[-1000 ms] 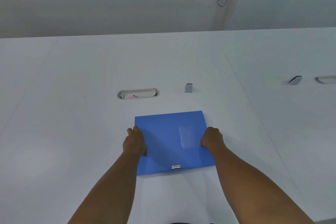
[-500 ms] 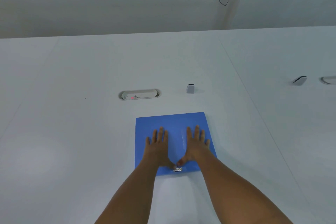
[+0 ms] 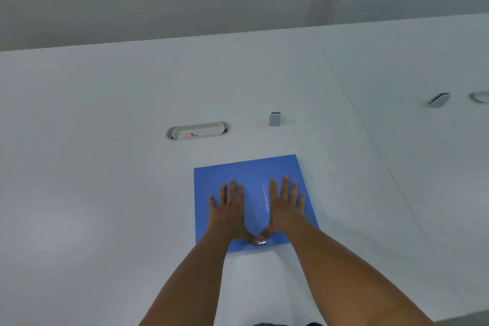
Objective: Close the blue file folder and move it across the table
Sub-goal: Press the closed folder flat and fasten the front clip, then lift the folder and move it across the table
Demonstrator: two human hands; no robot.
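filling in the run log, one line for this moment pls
stage: folder closed, not yet moved | left hand: flat on blue folder | right hand: flat on folder | surface: white table

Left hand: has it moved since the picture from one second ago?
Yes. The left hand moved right, from the left edge of the blue folder onto its cover. It now lies flat below the right end of the cable slot.

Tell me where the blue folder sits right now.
In the head view the blue folder lies closed on the white table, centre-near, under the flat left hand and right hand, nearer than the cable slot.
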